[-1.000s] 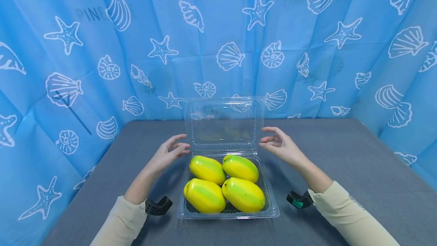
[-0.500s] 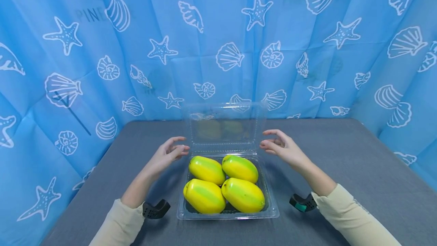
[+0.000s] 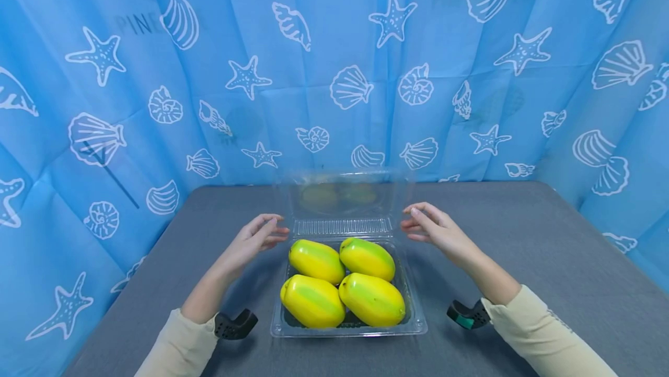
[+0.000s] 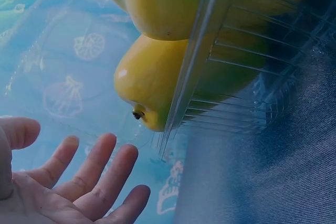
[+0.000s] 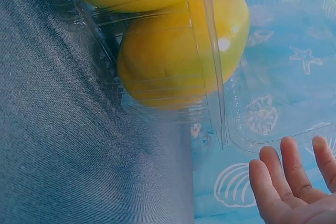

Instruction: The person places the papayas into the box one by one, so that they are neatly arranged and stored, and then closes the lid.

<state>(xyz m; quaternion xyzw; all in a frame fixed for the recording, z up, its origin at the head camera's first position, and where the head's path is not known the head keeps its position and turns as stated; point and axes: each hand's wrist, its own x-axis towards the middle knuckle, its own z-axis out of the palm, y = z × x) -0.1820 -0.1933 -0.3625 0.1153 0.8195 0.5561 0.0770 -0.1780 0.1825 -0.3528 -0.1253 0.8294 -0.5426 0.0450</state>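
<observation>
A clear plastic clamshell box [image 3: 349, 330] holds several yellow-green, mango-like fruits [image 3: 313, 301] in two rows. Its hinged lid [image 3: 342, 200] stands raised at the back, with the upper part blurred. To the left of the hinge is my left hand [image 3: 256, 237], fingers apart and relaxed, holding nothing. My right hand [image 3: 436, 232] mirrors it on the other side, also with nothing in its fingers. Loosely spread left fingers [image 4: 94, 171] show in the left wrist view beside the box. In the right wrist view, the right fingertips [image 5: 291, 156] overlap the lid's edge.
The box rests on a grey cloth-covered table [image 3: 496, 237]. Behind it and at the sides hangs a blue curtain [image 3: 334, 46] printed with white shells and starfish. A black wrist device [image 3: 236, 325] is on the left wrist, another [image 3: 467, 314] on the right.
The lid's upper edge has sunk lower in the head view and appears wider. Both hands have shifted slightly toward me, and the right one a little outward. The fruits stay put.
</observation>
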